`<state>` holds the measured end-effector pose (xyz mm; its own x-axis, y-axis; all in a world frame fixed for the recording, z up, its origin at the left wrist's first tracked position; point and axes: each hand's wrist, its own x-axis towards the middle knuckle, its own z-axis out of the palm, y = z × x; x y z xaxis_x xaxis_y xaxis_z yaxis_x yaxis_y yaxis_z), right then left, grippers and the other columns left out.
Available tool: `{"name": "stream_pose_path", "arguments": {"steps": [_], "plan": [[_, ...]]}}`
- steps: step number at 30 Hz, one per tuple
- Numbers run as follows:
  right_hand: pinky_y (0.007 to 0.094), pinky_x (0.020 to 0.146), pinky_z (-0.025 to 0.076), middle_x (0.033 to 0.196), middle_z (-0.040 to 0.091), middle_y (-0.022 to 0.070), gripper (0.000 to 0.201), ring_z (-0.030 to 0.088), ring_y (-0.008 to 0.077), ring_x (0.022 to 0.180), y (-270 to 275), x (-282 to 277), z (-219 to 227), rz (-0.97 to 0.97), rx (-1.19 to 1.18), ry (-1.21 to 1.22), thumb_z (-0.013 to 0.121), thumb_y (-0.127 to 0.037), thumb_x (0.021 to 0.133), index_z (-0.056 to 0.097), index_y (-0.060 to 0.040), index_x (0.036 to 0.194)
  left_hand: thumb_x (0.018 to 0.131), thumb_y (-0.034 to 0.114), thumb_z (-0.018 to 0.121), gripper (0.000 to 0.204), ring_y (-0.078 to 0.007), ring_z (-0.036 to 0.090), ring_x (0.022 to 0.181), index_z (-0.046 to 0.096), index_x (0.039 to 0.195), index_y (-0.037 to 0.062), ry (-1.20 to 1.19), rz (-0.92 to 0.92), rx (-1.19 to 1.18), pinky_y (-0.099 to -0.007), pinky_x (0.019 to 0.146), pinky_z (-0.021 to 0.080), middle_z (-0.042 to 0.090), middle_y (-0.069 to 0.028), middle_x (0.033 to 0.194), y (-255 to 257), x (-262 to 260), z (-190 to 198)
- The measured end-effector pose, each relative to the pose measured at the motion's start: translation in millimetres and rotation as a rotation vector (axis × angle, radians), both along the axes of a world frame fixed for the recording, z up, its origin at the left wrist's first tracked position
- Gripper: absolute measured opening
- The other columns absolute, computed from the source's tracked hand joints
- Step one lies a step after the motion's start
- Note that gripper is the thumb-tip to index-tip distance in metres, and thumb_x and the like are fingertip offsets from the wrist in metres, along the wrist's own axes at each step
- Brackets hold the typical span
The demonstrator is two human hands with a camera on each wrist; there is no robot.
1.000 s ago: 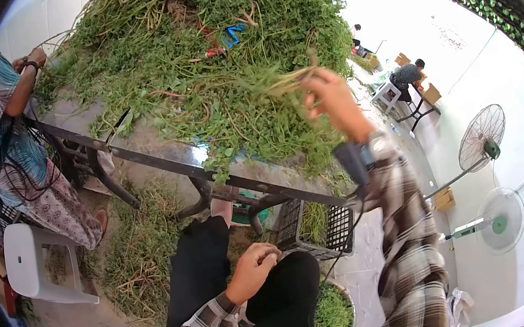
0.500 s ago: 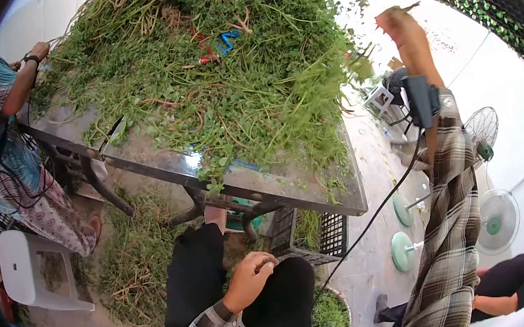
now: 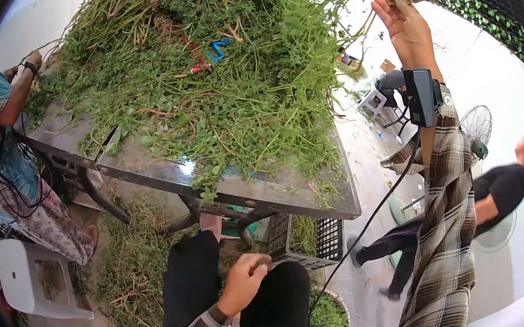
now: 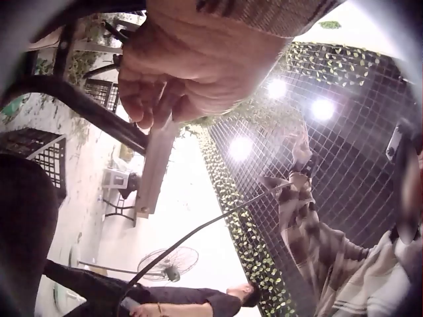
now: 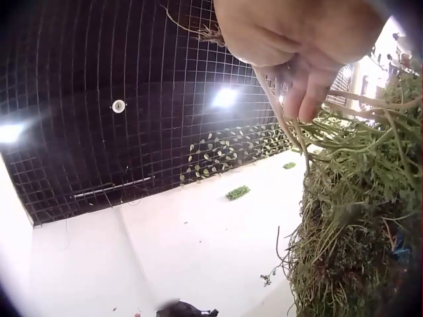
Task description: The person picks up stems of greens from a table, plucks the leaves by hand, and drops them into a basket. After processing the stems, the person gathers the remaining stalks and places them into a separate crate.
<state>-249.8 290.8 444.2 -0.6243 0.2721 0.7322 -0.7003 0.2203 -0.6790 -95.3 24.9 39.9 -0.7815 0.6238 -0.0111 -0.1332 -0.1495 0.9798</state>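
Leafy green plants (image 3: 252, 86) lie heaped on the dark table (image 3: 266, 199). Raised past the table's right side, my right hand (image 3: 409, 31) grips a few long stems by their root end; their leafy part trails left to the heap. In the right wrist view the fingers of this hand (image 5: 301, 49) curl round the pale stems (image 5: 370, 104). My left hand (image 3: 244, 283) rests over my lap, its fingers loosely curled, with no object seen in them. The left wrist view shows it (image 4: 198, 66) in front of the table's edge.
Blue (image 3: 219, 51) and red pieces lie on the heap. Beneath the table are a black crate (image 3: 330, 237) and cut greens. A round tub (image 3: 330, 318) stands by my knee. One person stands left near a white stool (image 3: 17, 275); another (image 3: 501, 196) is at right. A cable hangs from my right wrist.
My right hand has swung up and to the right from over the heap, drawing the stems along. A person in black has come into view at right. My left hand has hardly moved.
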Motion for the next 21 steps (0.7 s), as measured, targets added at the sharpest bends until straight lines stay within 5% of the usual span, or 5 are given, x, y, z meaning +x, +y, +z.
{"name": "stream_pose_path", "arguments": {"steps": [4,11,14,17,21], "plan": [[0.0413,0.086,0.053,0.098,0.053,0.0217,0.018,0.06,0.0298,0.091,-9,9,1,0.032,-0.012,0.027,0.035,-0.002,0.092,0.043,0.0125,0.1,0.086,0.005,0.051,0.033,-0.0119,0.054,0.081,0.05,0.119,0.0004,0.183,0.081,0.012,-0.0258,0.072,0.045,0.051,-0.0072,0.105,7,-28,30],[0.0414,0.086,0.054,0.097,0.053,0.0194,0.018,0.06,0.0276,0.089,-18,33,5,0.076,-0.057,-0.013,0.037,-0.003,0.092,0.046,0.0107,0.1,0.085,0.006,0.051,0.042,-0.0225,0.049,0.102,0.046,0.127,0.0043,0.652,0.147,-0.036,-0.0327,0.08,0.045,0.028,-0.0179,0.138,68,-99,82],[0.042,0.086,0.053,0.096,0.054,0.019,0.018,0.06,0.0278,0.089,-19,46,7,0.077,-0.026,-0.021,0.037,-0.004,0.092,0.047,0.0102,0.099,0.085,0.011,0.053,0.042,-0.0281,0.05,0.104,0.047,0.125,0.001,0.628,0.058,-0.09,-0.0359,0.083,0.044,0.027,-0.0203,0.14,95,-118,75],[0.0421,0.091,0.05,0.095,0.056,0.0192,0.017,0.059,0.029,0.093,-4,59,19,0.066,-0.056,0.015,0.039,-0.004,0.092,0.049,0.0095,0.095,0.083,0.015,0.052,0.043,-0.0375,0.046,0.114,0.048,0.122,-0.0034,0.749,0.209,-0.089,-0.0426,0.089,0.04,0.039,-0.0262,0.13,124,-147,37],[0.0431,0.09,0.051,0.096,0.057,0.0224,0.016,0.06,0.0327,0.094,23,92,56,-0.083,-0.089,0.131,0.04,-0.001,0.09,0.048,0.0105,0.096,0.085,0.017,0.051,0.039,-0.0301,0.052,0.102,0.05,0.117,-0.0047,0.603,0.165,-0.239,-0.0384,0.082,0.043,0.05,-0.0213,0.116,115,-164,37]]}}
